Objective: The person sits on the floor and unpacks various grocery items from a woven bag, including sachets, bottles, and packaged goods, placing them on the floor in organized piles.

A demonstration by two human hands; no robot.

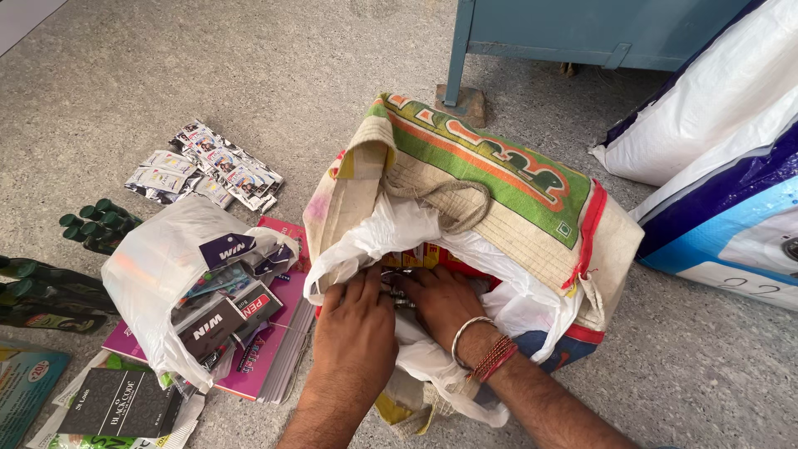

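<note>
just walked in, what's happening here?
A person kneels over a woven sack on the floor. Both the left hand and the right hand reach into a white plastic bag inside it, among small packets. Another white bag of boxes sits to the left on pink notebooks.

The bearing surface is a grey speckled stone floor (249, 75), and everything observed rests directly on it. At centre lies a woven jute sack (499, 191) with a white plastic liner; to its left sit a white plastic bag (154, 266) filled with small cartons, a pink-covered book (278, 349) partly beneath that bag, loose strips of sachets (208, 166), dark green tubes (96, 223) and a black box (120, 403). At the right edge lie large white and blue sacks (731, 166), and the foot of a blue metal frame (457, 58) stands on a small block at the top.
</note>
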